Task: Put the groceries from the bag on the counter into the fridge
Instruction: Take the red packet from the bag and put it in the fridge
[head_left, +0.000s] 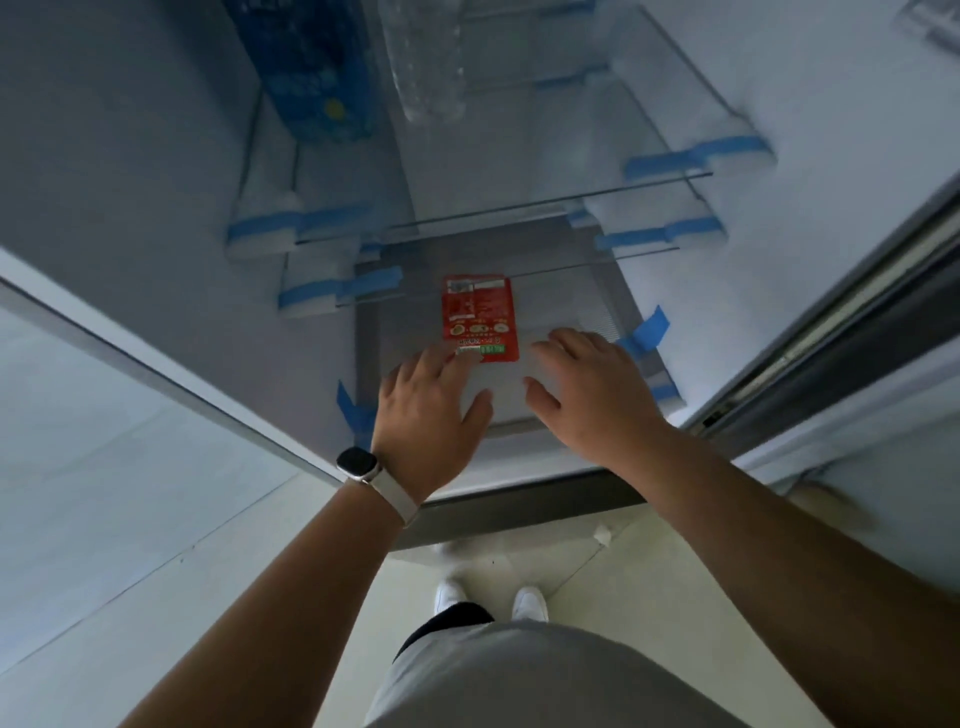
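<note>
I look down into the open fridge (156, 218). A red flat packet (480, 317) lies on the bottom glass shelf (597, 317). My left hand (428, 410), with a watch on its wrist, lies flat on the shelf front, its fingertips at the packet's near left corner. My right hand (587, 384) rests flat just right of the packet, fingers spread. Neither hand holds anything. A blue carton (317, 67) and a clear plastic bottle (426, 57) stand on a higher shelf at the back left.
Glass shelves (519, 205) edged with blue tape (670, 163) stack above the bottom one. The fridge door (857, 322) stands open at the right. Pale floor tiles (130, 519) and my white shoes (530, 603) show below.
</note>
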